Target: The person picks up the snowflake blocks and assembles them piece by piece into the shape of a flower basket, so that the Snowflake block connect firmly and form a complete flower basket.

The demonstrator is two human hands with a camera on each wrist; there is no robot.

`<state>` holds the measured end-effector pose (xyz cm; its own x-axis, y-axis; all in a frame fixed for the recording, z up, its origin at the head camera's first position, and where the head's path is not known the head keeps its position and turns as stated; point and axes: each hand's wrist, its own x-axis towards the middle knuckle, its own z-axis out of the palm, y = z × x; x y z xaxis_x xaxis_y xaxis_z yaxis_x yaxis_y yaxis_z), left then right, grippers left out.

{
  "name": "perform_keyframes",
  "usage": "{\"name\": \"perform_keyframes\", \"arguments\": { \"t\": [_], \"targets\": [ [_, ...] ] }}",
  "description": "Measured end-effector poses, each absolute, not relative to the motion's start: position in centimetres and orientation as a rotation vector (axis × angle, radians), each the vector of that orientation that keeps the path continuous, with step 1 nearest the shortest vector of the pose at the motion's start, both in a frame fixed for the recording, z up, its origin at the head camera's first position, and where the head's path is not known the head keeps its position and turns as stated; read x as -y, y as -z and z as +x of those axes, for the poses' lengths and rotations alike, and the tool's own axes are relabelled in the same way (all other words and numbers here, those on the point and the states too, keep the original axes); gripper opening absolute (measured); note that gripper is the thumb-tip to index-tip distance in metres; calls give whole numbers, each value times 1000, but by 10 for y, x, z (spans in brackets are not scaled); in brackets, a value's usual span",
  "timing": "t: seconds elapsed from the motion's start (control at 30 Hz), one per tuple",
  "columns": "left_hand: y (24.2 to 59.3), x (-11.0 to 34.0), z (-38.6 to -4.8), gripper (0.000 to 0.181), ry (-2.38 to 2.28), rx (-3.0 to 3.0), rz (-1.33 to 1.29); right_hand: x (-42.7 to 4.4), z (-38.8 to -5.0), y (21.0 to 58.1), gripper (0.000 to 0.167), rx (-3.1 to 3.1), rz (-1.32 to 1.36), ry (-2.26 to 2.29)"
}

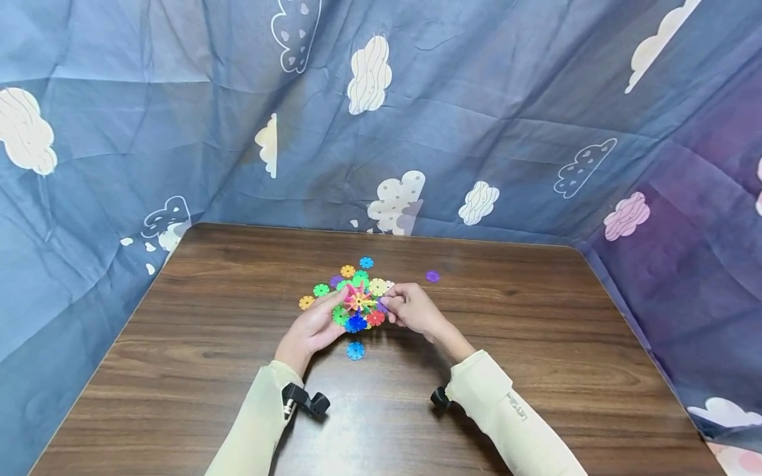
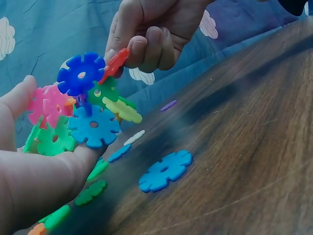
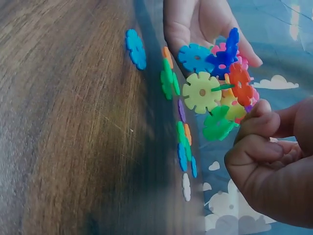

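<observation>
A cluster of joined, notched plastic discs in several colours is held up by my left hand, its thumb and fingers around the left side. In the left wrist view, a dark blue disc and a lighter blue disc face the camera, with pink and green ones near the left thumb. My right hand pinches a purple disc at the cluster's right side, beside a red disc; its fingertips partly hide the purple one. Whether that disc is joined to the cluster, I cannot tell.
Loose discs lie on the brown table behind and left of the cluster, including an orange one. One blue disc lies nearer the front, and a purple one lies back right. A cloud-patterned cloth hangs behind.
</observation>
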<state>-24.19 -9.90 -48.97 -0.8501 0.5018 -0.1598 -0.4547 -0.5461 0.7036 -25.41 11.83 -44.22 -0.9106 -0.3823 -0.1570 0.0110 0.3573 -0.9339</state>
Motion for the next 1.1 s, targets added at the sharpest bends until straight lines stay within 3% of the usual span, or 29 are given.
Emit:
{"name": "perform_keyframes", "arguments": {
  "t": [0.37, 0.67, 1.1],
  "targets": [
    [485, 96, -242, 20, -2341, -1136, -34, -113, -253, 445, 27, -2389, -317, 1480],
    [485, 107, -248, 59, -2304, -1043, 102, -121, -257, 445, 15, -1959, -193, 1762],
    [496, 105, -246, 59, -2489, -926, 366, -111, -253, 440, 5, -1475, -24, 2037]
  ]
}}
